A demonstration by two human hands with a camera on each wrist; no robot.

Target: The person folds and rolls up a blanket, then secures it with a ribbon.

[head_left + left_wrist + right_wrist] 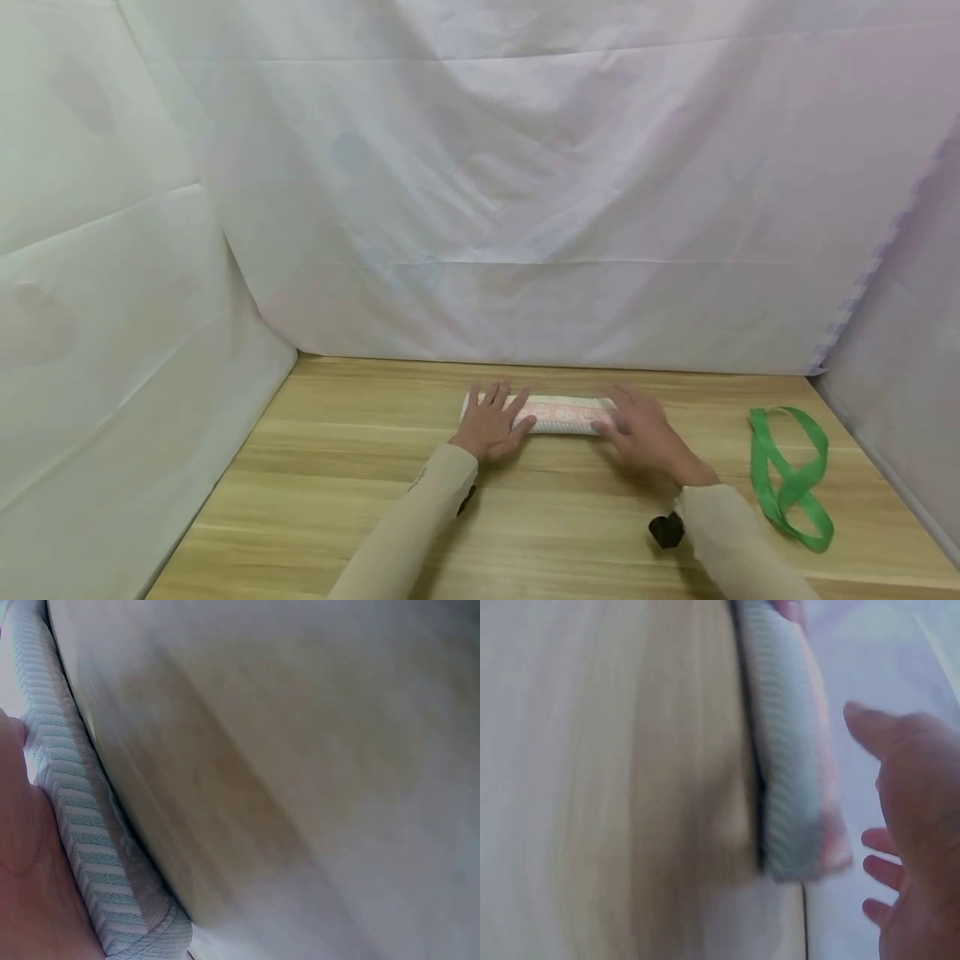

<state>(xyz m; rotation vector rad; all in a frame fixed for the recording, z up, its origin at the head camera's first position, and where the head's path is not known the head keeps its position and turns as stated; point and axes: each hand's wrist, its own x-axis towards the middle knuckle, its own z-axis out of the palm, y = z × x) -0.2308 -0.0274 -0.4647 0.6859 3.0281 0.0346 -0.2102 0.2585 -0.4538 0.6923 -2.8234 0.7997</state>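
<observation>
A narrow folded towel (564,413) with a pink middle band and striped edges lies flat, lengthwise from left to right. On its left end rests my left hand (491,427), fingers spread and fairly straight. My right hand (647,432) is at the right end, fingers extended and a little blurred. In the right wrist view that hand (922,825) hovers beside the towel (791,750), thumb and fingertips apart from it. The left wrist view has the striped folded edge (86,832) close against the side of the hand (30,870).
A loop of green ribbon (765,479) lies crossed over itself on the wooden table (315,467), right of my right arm. White cloth (525,208) hangs behind the table and along both sides. A black strap piece (666,529) shows at my right cuff.
</observation>
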